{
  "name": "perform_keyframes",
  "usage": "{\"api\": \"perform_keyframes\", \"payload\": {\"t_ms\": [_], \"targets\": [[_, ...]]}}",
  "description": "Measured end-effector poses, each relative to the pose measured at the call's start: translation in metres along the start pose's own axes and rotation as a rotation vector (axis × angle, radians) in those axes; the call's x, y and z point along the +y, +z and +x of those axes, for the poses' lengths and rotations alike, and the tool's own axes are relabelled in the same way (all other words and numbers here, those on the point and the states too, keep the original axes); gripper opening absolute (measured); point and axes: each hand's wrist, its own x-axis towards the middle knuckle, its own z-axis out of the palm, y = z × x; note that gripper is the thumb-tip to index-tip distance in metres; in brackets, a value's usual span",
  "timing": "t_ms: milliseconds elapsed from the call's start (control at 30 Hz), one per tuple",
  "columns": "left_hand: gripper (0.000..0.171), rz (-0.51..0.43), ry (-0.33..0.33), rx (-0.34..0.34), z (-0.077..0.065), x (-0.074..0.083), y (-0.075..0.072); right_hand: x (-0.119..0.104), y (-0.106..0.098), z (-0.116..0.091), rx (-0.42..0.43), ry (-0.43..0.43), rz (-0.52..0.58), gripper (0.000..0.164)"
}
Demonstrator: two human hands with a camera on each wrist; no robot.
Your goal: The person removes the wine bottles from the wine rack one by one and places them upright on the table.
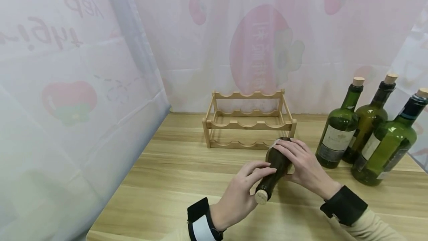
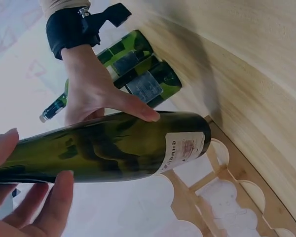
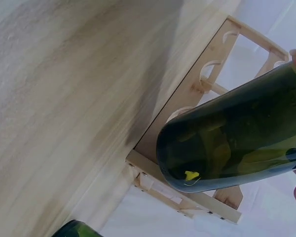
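Note:
A dark green wine bottle (image 1: pixel 276 163) is held tilted above the table, its corked mouth toward me and its base toward the wooden rack (image 1: pixel 249 125). My left hand (image 1: pixel 239 189) grips it near the neck, with thumb and fingers on opposite sides in the left wrist view. Around the bottle's body, nearer the base, my right hand (image 1: pixel 305 164) holds on. A pale label shows on the bottle (image 2: pixel 123 148) in the left wrist view. The right wrist view shows the bottle's base (image 3: pixel 187 153) in front of the rack (image 3: pixel 207 74); only fingertips of the right hand appear there.
Three corked green bottles stand upright at the right: one with a cream label (image 1: pixel 337 137), one behind (image 1: pixel 372 116), one nearer me (image 1: pixel 389 148). Printed curtains (image 1: pixel 200 47) hang behind and to the left of the wooden table (image 1: pixel 160 181).

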Motion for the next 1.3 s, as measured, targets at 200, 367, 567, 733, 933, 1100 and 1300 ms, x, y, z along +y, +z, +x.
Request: {"api": "perform_keyframes", "payload": {"t_ms": [200, 367, 567, 733, 933, 1100, 1300], "targets": [[0.056, 0.028, 0.078, 0.058, 0.001, -0.002, -0.003, 0.000, -0.002, 0.002, 0.027, -0.010, 0.007, 0.105], [0.057, -0.038, 0.064, 0.068, 0.004, -0.002, -0.006, -0.001, -0.004, 0.003, 0.008, 0.005, 0.017, 0.103], [0.049, -0.090, 0.076, 0.091, 0.012, -0.003, -0.008, -0.001, -0.006, 0.005, 0.040, -0.001, 0.021, 0.100], [0.051, -0.083, 0.083, 0.098, 0.019, -0.003, -0.010, -0.002, -0.009, 0.006, 0.047, 0.012, 0.032, 0.095], [0.052, -0.096, 0.068, 0.093, 0.026, -0.004, -0.011, 0.000, -0.012, 0.006, 0.031, 0.024, 0.037, 0.084], [0.048, -0.121, 0.043, 0.092, 0.031, -0.005, -0.011, 0.001, -0.015, 0.006, 0.036, 0.035, 0.038, 0.088], [0.046, -0.152, 0.021, 0.085, 0.036, -0.005, -0.010, 0.002, -0.021, 0.007, 0.039, 0.046, 0.032, 0.088]]}}
